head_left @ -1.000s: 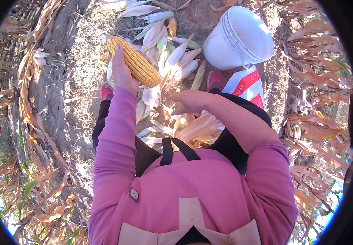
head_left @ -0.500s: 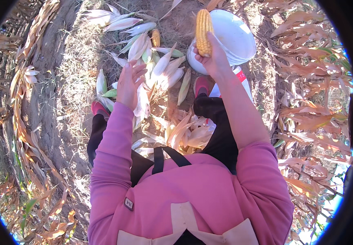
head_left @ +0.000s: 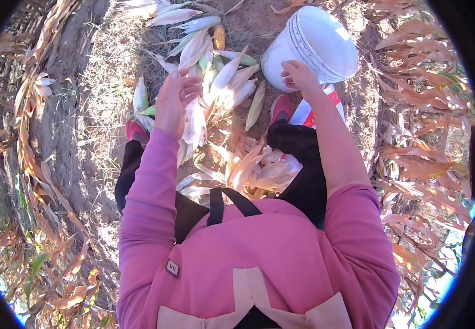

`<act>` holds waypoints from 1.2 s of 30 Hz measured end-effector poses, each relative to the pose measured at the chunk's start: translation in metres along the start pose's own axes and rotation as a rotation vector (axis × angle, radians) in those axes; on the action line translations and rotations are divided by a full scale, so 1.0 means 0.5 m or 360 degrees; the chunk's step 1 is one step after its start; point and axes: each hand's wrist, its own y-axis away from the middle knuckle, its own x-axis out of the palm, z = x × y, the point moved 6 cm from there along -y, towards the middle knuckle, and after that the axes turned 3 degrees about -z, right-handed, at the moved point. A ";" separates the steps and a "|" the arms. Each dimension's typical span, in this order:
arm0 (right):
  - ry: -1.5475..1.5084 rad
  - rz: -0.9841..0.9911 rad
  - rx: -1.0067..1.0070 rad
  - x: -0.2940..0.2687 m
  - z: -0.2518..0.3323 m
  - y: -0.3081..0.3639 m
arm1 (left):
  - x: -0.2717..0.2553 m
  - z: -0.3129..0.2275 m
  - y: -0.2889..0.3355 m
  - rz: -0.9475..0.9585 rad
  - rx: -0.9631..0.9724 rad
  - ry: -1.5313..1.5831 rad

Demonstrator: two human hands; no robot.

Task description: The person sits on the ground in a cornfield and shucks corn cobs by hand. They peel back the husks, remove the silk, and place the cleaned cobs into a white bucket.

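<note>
My left hand point(head_left: 175, 101) hovers beside a pile of husk-covered corn ears point(head_left: 223, 82), its fingers loosely spread and holding nothing. In front of the white bucket point(head_left: 280, 55), my right hand point(head_left: 302, 78) is raised with slightly curled, parted fingers and no cob in it. The bucket leans with its mouth facing right, and its lower inside is hidden from view. A bare yellow corn cob point(head_left: 219, 38) shows at the far edge of the pile. Another husked ear point(head_left: 256, 106) lies apart, nearer the bucket.
Loose dry husks point(head_left: 248, 170) are heaped between my legs. A white and red bag point(head_left: 333, 100) lies by my right foot, below the bucket. Dry corn stalks point(head_left: 424, 148) line the right side, and more dry leaves point(head_left: 29, 142) run along the left.
The yellow cob that my right hand held has left it and is out of sight. That hand has dropped slightly nearer and to the right. My left hand stays almost still.
</note>
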 end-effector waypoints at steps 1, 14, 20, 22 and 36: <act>0.0212 0.0071 0.0072 0.015 -0.060 -0.024 | 0.000 -0.007 0.004 0.0009 -0.0006 -0.0005; 0.1022 0.0066 -0.0326 0.276 -0.366 -0.207 | -0.077 -0.076 0.052 -0.0239 0.0063 0.0099; -0.0248 0.0233 0.0782 0.507 -0.395 -0.228 | -0.125 -0.063 0.076 -0.0243 0.0069 0.0119; -0.0560 0.0117 0.0788 0.533 -0.459 -0.284 | -0.119 -0.071 0.062 -0.0177 0.0049 0.0091; -0.0877 0.0713 0.0525 0.489 -0.237 -0.065 | -0.113 -0.068 0.072 -0.0188 0.0019 0.0114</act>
